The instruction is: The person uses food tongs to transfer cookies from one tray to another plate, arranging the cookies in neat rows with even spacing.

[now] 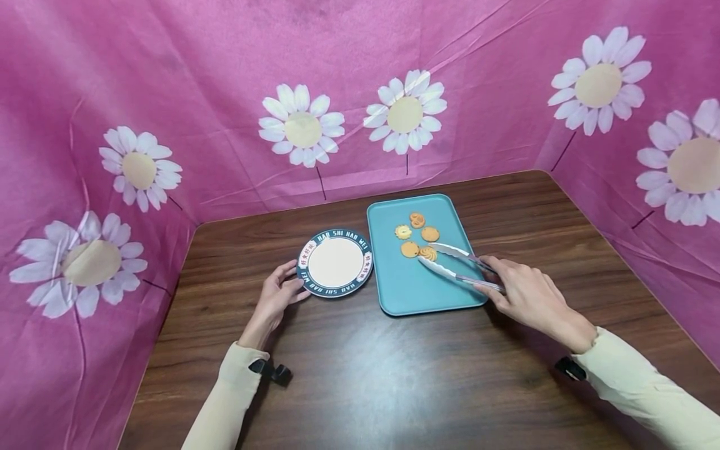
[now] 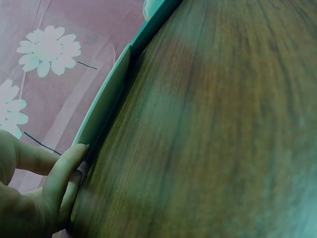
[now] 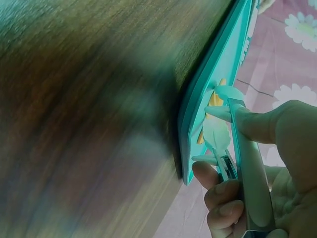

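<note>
My left hand (image 1: 275, 297) holds the left rim of a round plate (image 1: 336, 262) with a white middle and a dark, lettered border. In the left wrist view the thumb lies at the near rim of the plate (image 2: 106, 101). My right hand (image 1: 529, 294) grips metal tongs (image 1: 441, 270) with pale scalloped ends. Their arms are spread, the tips on either side of a swirled cookie (image 1: 429, 253) on a turquoise tray (image 1: 433, 300). Close around it lie a round cookie (image 1: 409, 249), another round one (image 1: 430, 234), a scalloped one (image 1: 402, 232) and a pretzel-shaped one (image 1: 417, 220).
The plate stands just left of the tray on a brown wooden table (image 1: 349, 375). Pink cloth (image 1: 225, 94) with large white daisies hangs around the back and sides. A small black device (image 1: 272, 370) sits at the left cuff, another (image 1: 570, 369) at the right.
</note>
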`<state>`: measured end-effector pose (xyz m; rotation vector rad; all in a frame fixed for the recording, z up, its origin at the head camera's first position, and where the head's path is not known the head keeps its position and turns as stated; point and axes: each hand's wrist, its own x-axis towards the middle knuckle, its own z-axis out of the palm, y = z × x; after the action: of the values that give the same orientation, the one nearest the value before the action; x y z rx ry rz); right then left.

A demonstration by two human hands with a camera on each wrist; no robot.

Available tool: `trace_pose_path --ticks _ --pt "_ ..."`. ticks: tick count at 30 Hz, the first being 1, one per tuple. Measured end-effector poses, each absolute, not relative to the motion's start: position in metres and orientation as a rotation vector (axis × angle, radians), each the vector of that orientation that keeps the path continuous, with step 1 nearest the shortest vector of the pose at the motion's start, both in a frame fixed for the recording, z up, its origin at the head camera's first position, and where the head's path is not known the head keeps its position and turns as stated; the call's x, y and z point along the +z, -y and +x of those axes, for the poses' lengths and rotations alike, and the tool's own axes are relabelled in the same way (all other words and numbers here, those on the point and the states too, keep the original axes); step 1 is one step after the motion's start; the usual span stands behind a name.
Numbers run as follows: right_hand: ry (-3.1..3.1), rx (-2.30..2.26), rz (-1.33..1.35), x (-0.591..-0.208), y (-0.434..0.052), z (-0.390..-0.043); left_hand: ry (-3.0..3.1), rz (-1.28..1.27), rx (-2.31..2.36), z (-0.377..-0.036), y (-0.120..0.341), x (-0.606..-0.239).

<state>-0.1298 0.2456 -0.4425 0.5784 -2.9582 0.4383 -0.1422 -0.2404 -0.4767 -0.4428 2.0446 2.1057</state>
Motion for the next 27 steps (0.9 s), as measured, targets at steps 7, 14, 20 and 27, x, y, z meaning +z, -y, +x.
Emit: trace_pose_path --ticks 7,14,20,27 --pt "2.934 0.429 0.586 -0.442 -0.245 -0.128 -2.043 -0.425 2.123 -0.143 0.240 -0.478" --pt "2.918 0.422 0.584 -0.441 -0.245 -0.125 -2.041 -0.398 2.134 -0.142 0.241 -0.478" --pt "2.877 0.426 0.598 -0.438 -0.243 -0.125 -2.049 -0.419 2.119 -0.143 0.241 -0.479" --pt "2.845 0.427 0.618 -0.432 -0.237 -0.126 -2.058 -0.437 2.106 -0.142 0.240 -0.480"
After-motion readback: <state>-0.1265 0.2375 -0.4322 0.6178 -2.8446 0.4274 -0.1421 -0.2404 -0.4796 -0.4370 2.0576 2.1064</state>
